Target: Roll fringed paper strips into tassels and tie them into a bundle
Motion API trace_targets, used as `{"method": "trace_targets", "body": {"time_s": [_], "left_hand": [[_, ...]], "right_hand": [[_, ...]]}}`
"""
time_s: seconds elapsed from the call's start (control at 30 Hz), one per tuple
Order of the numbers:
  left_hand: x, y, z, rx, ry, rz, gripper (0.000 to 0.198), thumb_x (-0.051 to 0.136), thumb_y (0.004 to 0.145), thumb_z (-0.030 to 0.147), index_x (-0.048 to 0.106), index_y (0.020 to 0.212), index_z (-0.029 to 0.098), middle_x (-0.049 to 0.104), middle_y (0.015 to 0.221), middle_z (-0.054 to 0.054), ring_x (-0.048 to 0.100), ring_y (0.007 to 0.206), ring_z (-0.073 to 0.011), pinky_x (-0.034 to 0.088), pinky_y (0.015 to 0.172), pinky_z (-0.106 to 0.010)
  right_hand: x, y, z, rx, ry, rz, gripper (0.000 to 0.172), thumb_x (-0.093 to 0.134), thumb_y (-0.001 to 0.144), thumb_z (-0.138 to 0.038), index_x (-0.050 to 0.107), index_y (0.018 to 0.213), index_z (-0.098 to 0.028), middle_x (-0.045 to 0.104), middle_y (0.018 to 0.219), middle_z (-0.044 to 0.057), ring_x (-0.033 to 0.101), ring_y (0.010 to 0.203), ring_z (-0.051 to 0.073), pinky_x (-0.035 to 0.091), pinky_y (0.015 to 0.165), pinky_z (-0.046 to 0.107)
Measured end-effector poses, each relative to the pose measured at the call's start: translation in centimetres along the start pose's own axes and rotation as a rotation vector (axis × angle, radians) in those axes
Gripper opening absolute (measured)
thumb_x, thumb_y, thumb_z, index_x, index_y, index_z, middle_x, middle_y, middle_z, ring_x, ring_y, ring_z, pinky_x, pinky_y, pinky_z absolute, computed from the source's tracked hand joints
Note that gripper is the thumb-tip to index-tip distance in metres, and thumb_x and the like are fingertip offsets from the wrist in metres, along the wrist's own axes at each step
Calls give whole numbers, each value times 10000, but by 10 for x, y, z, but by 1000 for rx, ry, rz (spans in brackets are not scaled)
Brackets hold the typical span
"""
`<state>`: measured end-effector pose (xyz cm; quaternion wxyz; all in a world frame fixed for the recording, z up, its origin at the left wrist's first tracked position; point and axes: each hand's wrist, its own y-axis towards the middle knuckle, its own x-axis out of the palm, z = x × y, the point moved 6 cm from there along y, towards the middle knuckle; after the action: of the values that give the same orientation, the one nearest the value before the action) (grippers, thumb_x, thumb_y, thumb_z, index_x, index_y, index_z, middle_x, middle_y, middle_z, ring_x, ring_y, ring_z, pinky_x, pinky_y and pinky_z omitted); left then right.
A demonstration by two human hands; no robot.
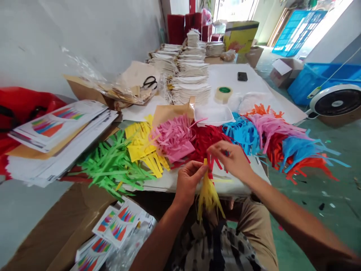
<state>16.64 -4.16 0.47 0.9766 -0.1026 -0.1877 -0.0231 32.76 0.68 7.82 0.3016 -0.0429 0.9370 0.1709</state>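
"Patterned shirt [220,248] closest; where's the yellow tassel [209,194]?"

"By the table [169,182] edge, pinched in the left hand [188,180]. Right hand [231,156] curls beside it; can't tell its grip."

"Printed cards [121,226]?"

"Lettering's too small."

Daylight is streaming in from the far opening [235,11], which is burning out to white; more glare is spilling beside the blue crate [296,32]. The left wall [113,34] is grading from pale to dull grey, while the white sheet [222,75] is taking soft, even light. Clear plastic wrap [87,73] is throwing small glints. Below the table edge [169,185], everything is sinking into shadow. The wide lens is stretching shapes toward the margins, the fan [337,103] looking oval. The right forearm [304,210] is blurring near the lower corner; the yellow tassel [209,194] is reading fairly clear, the distant background going soft
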Motion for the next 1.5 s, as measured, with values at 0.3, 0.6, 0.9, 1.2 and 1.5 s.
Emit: {"method": "trace_targets", "body": {"time_s": [0.3,0.6,0.9,1.2,1.5], "left_hand": [[-18,1,3,-23,6,8,309,893,800,410,717,876,168,787,824,-34,733,772,-162,533,777,-263],[-20,-6,-1,-67,-120,32,378,918,776,355,743,1066,186,780,812,-15,738,758,-148,535,765,-246],[-10,-28,-1,-39,-114,1,246,880,815,381,755,897,185,743,794,-7,679,760,-128,514,765,-232],[-4,-65,30,230,185,40,167,763,937,368,735,940,203,706,883,-17,659,821,-147,502,775,-244],[31,-95,48,435,502,-76,59,705,955,247,753,934,220,738,913,-42,683,849,-185,518,811,-292]], "right_hand": [[-26,170,106,368,-759,-86,221,755,829,-324,842,975,-183,807,1042,158,724,1068,320,540,903,391],[-18,174,104,339,-770,2,309,690,840,-180,831,1113,-143,792,1131,221,719,1116,388,541,947,482],[-46,136,67,145,-585,239,264,617,954,-269,817,1073,-145,815,1048,128,742,962,273,513,914,379],[-14,-51,-38,67,185,-34,148,742,953,-397,776,889,-268,769,765,0,671,658,175,482,609,303],[-28,-109,-46,51,179,-3,143,726,985,-394,757,907,-278,758,804,-1,687,703,177,538,703,325]]}}
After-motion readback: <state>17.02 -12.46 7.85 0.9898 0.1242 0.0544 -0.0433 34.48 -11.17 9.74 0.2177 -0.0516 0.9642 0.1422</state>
